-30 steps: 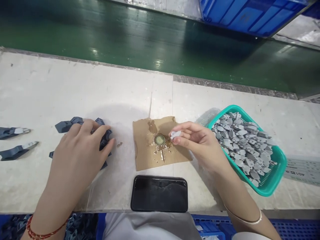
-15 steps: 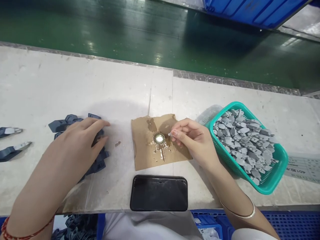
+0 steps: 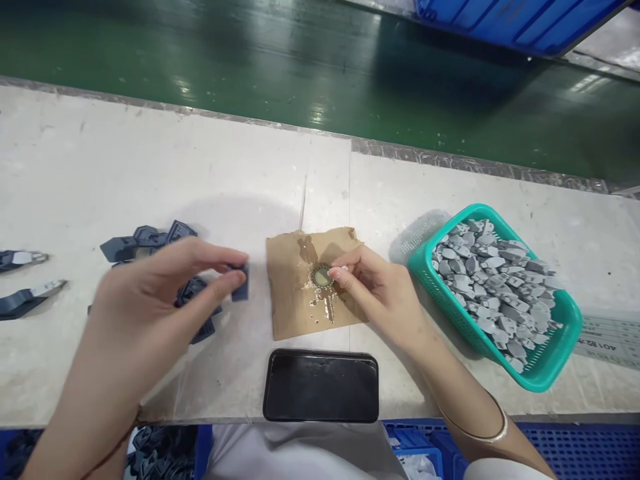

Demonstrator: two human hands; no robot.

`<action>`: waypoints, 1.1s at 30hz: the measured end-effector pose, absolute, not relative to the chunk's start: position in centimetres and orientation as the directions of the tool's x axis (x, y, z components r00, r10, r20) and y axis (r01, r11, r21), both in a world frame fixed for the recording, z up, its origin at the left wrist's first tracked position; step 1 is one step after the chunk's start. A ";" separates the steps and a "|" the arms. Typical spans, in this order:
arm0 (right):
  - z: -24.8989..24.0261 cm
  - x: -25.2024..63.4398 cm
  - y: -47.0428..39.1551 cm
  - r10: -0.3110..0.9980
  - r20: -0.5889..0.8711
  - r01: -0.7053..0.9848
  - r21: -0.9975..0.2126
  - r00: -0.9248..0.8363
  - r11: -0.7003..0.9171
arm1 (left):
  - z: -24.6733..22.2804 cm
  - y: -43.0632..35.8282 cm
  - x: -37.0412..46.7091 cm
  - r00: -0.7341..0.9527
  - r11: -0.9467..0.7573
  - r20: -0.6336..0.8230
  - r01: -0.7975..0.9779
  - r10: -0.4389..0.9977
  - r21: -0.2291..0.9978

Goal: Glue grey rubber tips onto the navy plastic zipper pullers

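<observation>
My left hand (image 3: pixel 175 287) pinches a dark blue-grey plastic part (image 3: pixel 241 283) between thumb and fingers, just left of the cardboard. Under and behind that hand lies a pile of similar dark parts (image 3: pixel 120 249). My right hand (image 3: pixel 383 287) holds a small light grey piece (image 3: pixel 340 271) in its fingertips, over the right edge of a small round cap of liquid (image 3: pixel 323 276). The cap sits on a brown cardboard piece (image 3: pixel 290 313) with wet, shiny spots around it. Fingers partly hide the small piece.
A teal basket (image 3: pixel 570 320) of light grey pieces stands at the right. A black phone (image 3: pixel 321 388) lies at the front edge. Two joined parts (image 3: pixel 23 300) lie far left. Blue crates (image 3: pixel 575 447) are below the table, and a green surface (image 3: pixel 280 67) runs behind it.
My left hand has come away from the pile to the right, now with a dark part in its fingers. My right hand has moved left, bringing the small piece to the cap.
</observation>
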State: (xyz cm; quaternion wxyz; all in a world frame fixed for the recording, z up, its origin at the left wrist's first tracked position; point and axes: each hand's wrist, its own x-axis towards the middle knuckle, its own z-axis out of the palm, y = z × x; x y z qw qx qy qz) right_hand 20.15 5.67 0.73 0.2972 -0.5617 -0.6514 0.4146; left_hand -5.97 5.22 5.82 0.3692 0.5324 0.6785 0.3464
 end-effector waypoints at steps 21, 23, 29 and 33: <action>0.2 19.5 5.6 0.903 0.155 0.698 -0.586 -0.401 0.411 | 3.0 2.3 -2.3 0.234 0.648 -0.621 -0.459 0.748 0.608; 0.4 19.8 5.5 0.959 0.077 0.621 -0.748 -0.274 0.237 | 2.9 2.1 -2.3 0.260 0.658 -0.615 -0.444 0.744 0.608; 0.8 19.7 5.2 0.995 -0.088 0.306 -0.949 -0.050 -0.069 | 1.6 1.7 -2.0 0.301 0.647 -0.572 -0.358 0.763 0.673; 1.1 19.3 4.8 0.993 -0.100 0.166 -0.982 -0.068 -0.088 | 1.2 1.6 -1.5 0.363 0.619 -0.504 -0.394 0.784 0.679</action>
